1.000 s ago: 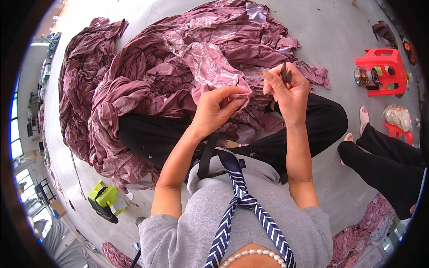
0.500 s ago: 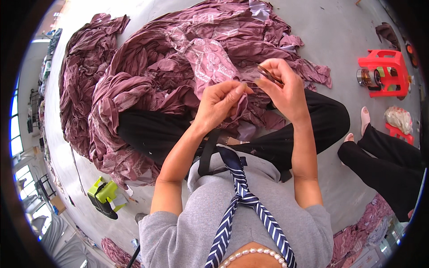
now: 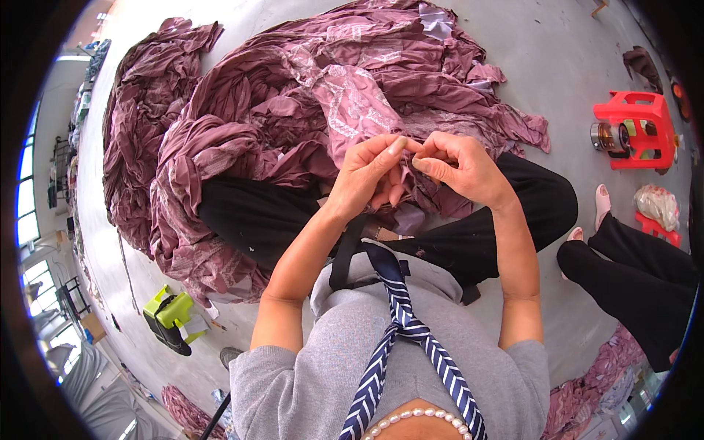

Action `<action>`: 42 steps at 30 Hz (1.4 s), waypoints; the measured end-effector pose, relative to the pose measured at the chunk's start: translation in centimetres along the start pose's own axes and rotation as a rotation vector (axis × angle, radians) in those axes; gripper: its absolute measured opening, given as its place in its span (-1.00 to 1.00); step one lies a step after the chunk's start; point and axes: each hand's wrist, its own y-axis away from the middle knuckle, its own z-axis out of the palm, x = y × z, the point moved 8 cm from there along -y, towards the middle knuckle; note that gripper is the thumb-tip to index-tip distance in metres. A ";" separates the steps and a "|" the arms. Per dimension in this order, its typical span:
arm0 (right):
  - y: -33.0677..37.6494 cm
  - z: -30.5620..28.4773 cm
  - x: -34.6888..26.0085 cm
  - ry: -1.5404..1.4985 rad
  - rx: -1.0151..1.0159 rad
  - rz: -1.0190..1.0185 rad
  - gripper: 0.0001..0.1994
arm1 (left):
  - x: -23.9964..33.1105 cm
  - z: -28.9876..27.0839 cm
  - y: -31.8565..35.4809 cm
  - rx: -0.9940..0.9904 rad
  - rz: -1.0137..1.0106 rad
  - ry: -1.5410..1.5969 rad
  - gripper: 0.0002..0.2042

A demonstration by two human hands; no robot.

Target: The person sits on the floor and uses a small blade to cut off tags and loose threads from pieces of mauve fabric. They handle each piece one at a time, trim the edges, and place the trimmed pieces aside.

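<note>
Both hands have drawn together since a moment ago: earlier the right hand (image 3: 460, 165) was held a little apart with a thin dark tool poking up from its fingers, and now it meets the left hand (image 3: 367, 176) fingertip to fingertip, with no tool that I can make out.

Each hand is pinched narrow, thumb against forefinger, on a small fold of the mauve patterned cloth (image 3: 352, 95). That cloth lies heaped across the person's lap and black trousers (image 3: 257, 220), and spills out over the grey floor (image 3: 572, 66) ahead and to the left. Whether a thread or needle sits between the fingertips is too small to tell.

The grip looks fine and light, so I'd guess the heavy pile could drag the pinched edge out of the fingers if it slides off the knees. If something sharp is hidden in there, fingertips this close could get pricked. A striped neck strap (image 3: 400, 323) hangs down the grey sweatshirt toward the work and could snag in the folds. Another person's dark-trousered leg (image 3: 638, 279) sits near on the right, beside a red stool (image 3: 634, 128); a nudge from there might jog the elbow.
</note>
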 end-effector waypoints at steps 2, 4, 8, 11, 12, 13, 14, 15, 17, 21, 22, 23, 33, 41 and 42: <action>0.1 0.1 -0.2 0.096 -0.040 -0.012 -0.77 | -0.2 0.3 -0.2 -0.042 -0.020 0.001 -0.69; 0.3 -0.2 0.4 0.107 -0.043 0.027 -0.77 | -0.4 0.4 -0.2 -0.068 -0.039 0.008 -0.70; 0.5 -0.6 0.0 0.115 0.003 -0.020 -0.76 | -0.6 0.5 -0.3 -0.111 -0.058 0.031 -0.70; 0.6 -1.6 0.8 0.147 0.037 0.001 -0.77 | -0.4 0.3 -0.4 -0.126 -0.061 0.010 -0.70; 0.6 -1.9 1.3 0.117 0.039 0.043 -0.78 | -0.4 0.3 -0.4 -0.127 -0.063 -0.003 -0.70; 0.6 -1.9 1.1 0.139 0.034 0.031 -0.78 | -0.3 0.3 -0.4 -0.124 -0.063 -0.004 -0.69; 0.5 -1.8 0.7 0.160 0.031 0.019 -0.78 | -0.3 0.4 -0.5 -0.121 -0.064 -0.005 -0.69; 0.5 -1.7 0.5 0.181 0.027 0.007 -0.78 | -0.4 0.4 -0.5 -0.118 -0.065 -0.007 -0.69; 0.2 -1.5 0.1 0.229 0.023 -0.030 -0.77 | -0.3 0.5 -0.5 -0.116 -0.061 -0.002 -0.69; 0.0 -1.4 -0.9 0.343 0.036 -0.052 -0.75 | -0.8 0.4 -0.6 -0.109 -0.063 -0.007 -0.68; 0.0 -1.4 -1.0 0.354 0.042 -0.053 -0.75 | -0.8 0.4 -0.6 -0.102 -0.064 -0.004 -0.69; 0.0 -1.4 -1.1 0.366 0.050 -0.052 -0.75 | -0.8 0.4 -0.6 -0.096 -0.066 0.000 -0.69; 0.4 -3.4 -0.1 0.243 0.220 -0.039 -0.74 | -0.3 -1.1 -0.8 -0.032 0.005 0.039 -0.71; -1.3 -2.5 -0.7 0.323 0.067 -0.035 -0.78 | 0.2 -0.6 -0.9 -0.028 0.043 0.042 -0.72; -1.4 -2.2 -1.0 0.306 0.030 -0.027 -0.80 | 0.2 -0.6 -0.8 -0.028 0.047 0.049 -0.72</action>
